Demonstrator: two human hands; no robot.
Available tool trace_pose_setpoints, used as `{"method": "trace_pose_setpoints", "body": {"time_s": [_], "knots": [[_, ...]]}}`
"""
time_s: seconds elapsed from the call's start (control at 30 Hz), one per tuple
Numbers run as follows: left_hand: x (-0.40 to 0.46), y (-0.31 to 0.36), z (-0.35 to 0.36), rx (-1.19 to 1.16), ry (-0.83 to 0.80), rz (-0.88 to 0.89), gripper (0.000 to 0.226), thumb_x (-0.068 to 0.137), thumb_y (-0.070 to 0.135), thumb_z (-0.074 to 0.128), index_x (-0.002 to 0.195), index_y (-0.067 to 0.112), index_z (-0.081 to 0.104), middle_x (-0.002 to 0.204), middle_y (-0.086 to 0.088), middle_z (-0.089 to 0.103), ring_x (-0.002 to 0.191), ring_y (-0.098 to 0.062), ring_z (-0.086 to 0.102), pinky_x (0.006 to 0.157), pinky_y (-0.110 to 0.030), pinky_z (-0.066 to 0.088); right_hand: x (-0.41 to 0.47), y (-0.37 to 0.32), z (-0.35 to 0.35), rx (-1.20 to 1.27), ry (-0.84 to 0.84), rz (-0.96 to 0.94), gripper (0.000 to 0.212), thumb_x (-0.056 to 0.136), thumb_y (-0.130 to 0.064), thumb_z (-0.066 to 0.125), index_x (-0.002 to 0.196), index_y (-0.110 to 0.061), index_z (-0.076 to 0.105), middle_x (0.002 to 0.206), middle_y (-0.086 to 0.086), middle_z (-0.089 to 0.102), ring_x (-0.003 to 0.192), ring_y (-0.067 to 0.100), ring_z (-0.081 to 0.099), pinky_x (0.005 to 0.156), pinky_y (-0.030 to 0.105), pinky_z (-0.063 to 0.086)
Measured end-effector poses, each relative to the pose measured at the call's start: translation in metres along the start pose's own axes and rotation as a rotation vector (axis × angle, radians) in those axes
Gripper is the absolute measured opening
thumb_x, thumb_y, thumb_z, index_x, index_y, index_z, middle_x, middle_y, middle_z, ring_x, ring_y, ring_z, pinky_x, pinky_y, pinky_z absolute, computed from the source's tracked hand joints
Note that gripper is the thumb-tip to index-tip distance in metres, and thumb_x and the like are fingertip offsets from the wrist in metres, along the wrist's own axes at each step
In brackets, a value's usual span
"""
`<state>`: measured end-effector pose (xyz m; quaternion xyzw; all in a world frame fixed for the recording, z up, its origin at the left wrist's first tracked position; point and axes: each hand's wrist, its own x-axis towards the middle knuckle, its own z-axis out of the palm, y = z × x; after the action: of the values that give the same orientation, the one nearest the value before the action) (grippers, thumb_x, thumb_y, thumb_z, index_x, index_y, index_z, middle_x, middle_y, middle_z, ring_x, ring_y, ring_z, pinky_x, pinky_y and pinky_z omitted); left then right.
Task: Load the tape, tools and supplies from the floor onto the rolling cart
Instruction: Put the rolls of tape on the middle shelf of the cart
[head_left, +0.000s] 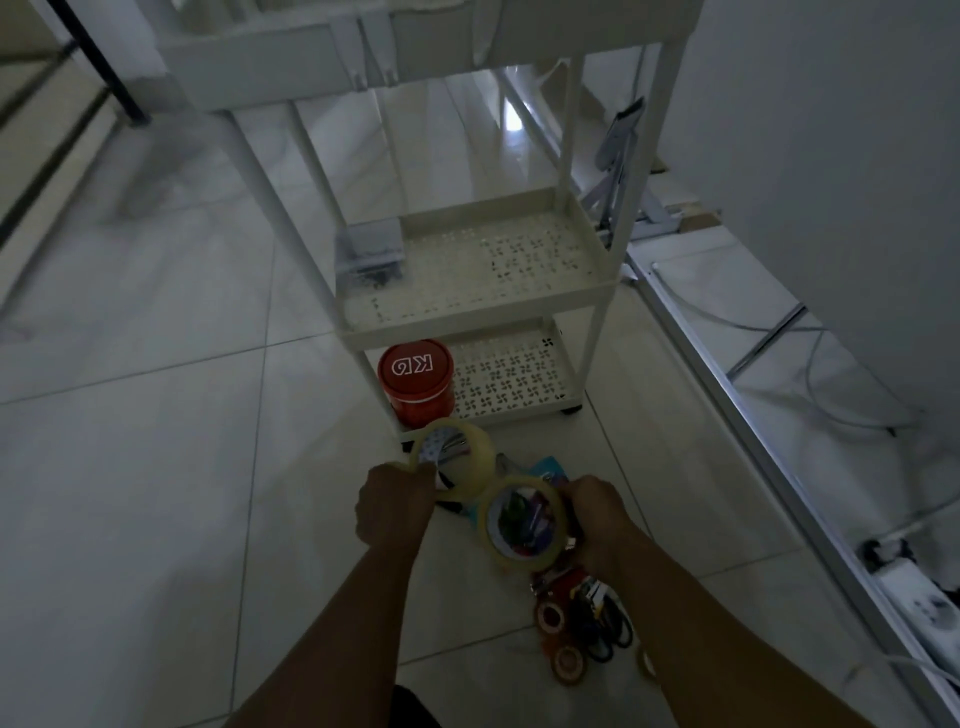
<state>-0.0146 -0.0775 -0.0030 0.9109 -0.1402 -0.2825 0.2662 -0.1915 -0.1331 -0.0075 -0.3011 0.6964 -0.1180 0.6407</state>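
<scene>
A white rolling cart (597, 283) with perforated shelves stands ahead of me. A red round tin (415, 382) sits on its bottom shelf, and a small grey box (370, 249) on the middle shelf. My left hand (395, 506) grips a clear tape roll (475, 452), held up just in front of the bottom shelf. My right hand (597, 525) grips a second clear tape roll (522, 561) above the floor pile. Below lie small tape rolls (551, 618), black-handled scissors (608, 631) and a blue packet (550, 467).
A white wall (831, 130) runs along the right, with a metal rail (727, 395), cables and a power strip (930, 605) at its foot. A folding stand (621, 171) is behind the cart. Black furniture legs (98, 62) are at the far left. The floor is pale tile.
</scene>
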Motion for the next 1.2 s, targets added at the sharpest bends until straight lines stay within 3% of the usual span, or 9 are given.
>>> {"method": "trace_pose_setpoints", "body": {"time_s": [0.13, 0.27, 0.5, 0.6, 0.67, 0.8, 0.93, 1.1, 1.2], "knots": [[-0.009, 0.002, 0.000, 0.039, -0.005, 0.024, 0.048, 0.079, 0.045, 0.069, 0.107, 0.006, 0.067, 0.112, -0.016, 0.068, 0.102, -0.034, 0.065, 0.087, -0.037, 0.053, -0.002, 0.009, 0.004, 0.113, -0.012, 0.052, 0.031, 0.086, -0.011, 0.054, 0.114, -0.001, 0.062, 0.108, 0.022, 0.066, 0.100, 0.037, 0.062, 0.088, 0.057, 0.052], [-0.017, 0.018, -0.012, 0.078, 0.053, 0.097, 0.043, 0.077, 0.051, 0.067, 0.097, 0.012, 0.068, 0.109, -0.013, 0.069, 0.102, -0.033, 0.064, 0.086, -0.035, 0.051, -0.006, -0.005, -0.006, 0.027, 0.024, -0.052, 0.034, 0.091, -0.020, 0.050, 0.115, 0.002, 0.062, 0.115, 0.024, 0.064, 0.102, 0.036, 0.063, 0.089, 0.054, 0.054], [-0.043, 0.081, -0.056, 0.078, 0.030, 0.278, 0.059, 0.074, 0.053, 0.068, 0.111, 0.008, 0.060, 0.112, -0.010, 0.065, 0.103, -0.029, 0.063, 0.079, -0.031, 0.047, -0.083, -0.084, -0.037, -0.051, 0.018, -0.361, 0.023, 0.092, -0.019, 0.056, 0.106, -0.004, 0.067, 0.091, 0.011, 0.064, 0.074, 0.021, 0.058, 0.063, 0.027, 0.047], [-0.056, 0.107, -0.078, 0.049, -0.018, 0.357, 0.038, 0.075, 0.049, 0.070, 0.081, 0.015, 0.054, 0.087, 0.002, 0.058, 0.085, -0.018, 0.058, 0.074, -0.025, 0.042, -0.113, -0.112, -0.050, -0.133, 0.039, -0.431, 0.027, 0.088, -0.023, 0.063, 0.107, -0.004, 0.067, 0.100, 0.012, 0.064, 0.075, 0.016, 0.057, 0.065, 0.026, 0.047], [-0.062, 0.125, -0.094, 0.066, -0.023, 0.380, 0.041, 0.073, 0.051, 0.070, 0.067, 0.016, 0.052, 0.074, 0.006, 0.054, 0.074, -0.016, 0.056, 0.068, -0.024, 0.043, -0.133, -0.131, -0.056, -0.165, 0.037, -0.480, 0.028, 0.086, -0.017, 0.064, 0.108, 0.000, 0.066, 0.103, 0.014, 0.063, 0.078, 0.020, 0.058, 0.065, 0.026, 0.046], [-0.069, 0.159, -0.120, 0.091, 0.019, 0.474, 0.043, 0.072, 0.058, 0.068, 0.074, 0.017, 0.053, 0.076, 0.004, 0.053, 0.077, -0.018, 0.056, 0.069, -0.026, 0.045, -0.166, -0.163, -0.056, -0.303, 0.028, -0.651, 0.029, 0.083, -0.002, 0.058, 0.109, 0.009, 0.064, 0.118, 0.028, 0.062, 0.103, 0.041, 0.061, 0.084, 0.039, 0.051], [-0.068, 0.187, -0.127, 0.031, 0.086, 0.532, 0.047, 0.075, 0.054, 0.067, 0.084, 0.009, 0.060, 0.081, -0.002, 0.062, 0.077, -0.021, 0.061, 0.062, -0.026, 0.044, -0.166, -0.180, -0.048, -0.362, 0.101, -0.851, 0.031, 0.081, -0.009, 0.066, 0.112, -0.009, 0.069, 0.103, 0.005, 0.068, 0.085, 0.013, 0.062, 0.062, 0.021, 0.046], [-0.057, 0.200, -0.112, -0.132, 0.128, 0.486, 0.048, 0.075, 0.049, 0.068, 0.089, 0.003, 0.066, 0.086, -0.008, 0.070, 0.080, -0.025, 0.067, 0.063, -0.027, 0.047, -0.139, -0.189, -0.032, -0.499, 0.216, -1.029, 0.031, 0.084, -0.009, 0.065, 0.116, -0.006, 0.066, 0.113, 0.010, 0.069, 0.104, 0.022, 0.063, 0.083, 0.023, 0.045], [-0.050, 0.208, -0.106, -0.142, 0.192, 0.480, 0.055, 0.076, 0.050, 0.068, 0.099, 0.001, 0.066, 0.098, -0.013, 0.070, 0.091, -0.030, 0.067, 0.072, -0.032, 0.050, -0.117, -0.196, -0.021, -0.647, 0.295, -1.115, 0.019, 0.085, -0.004, 0.057, 0.101, -0.004, 0.068, 0.102, 0.014, 0.069, 0.098, 0.028, 0.064, 0.073, 0.023, 0.042]]}}
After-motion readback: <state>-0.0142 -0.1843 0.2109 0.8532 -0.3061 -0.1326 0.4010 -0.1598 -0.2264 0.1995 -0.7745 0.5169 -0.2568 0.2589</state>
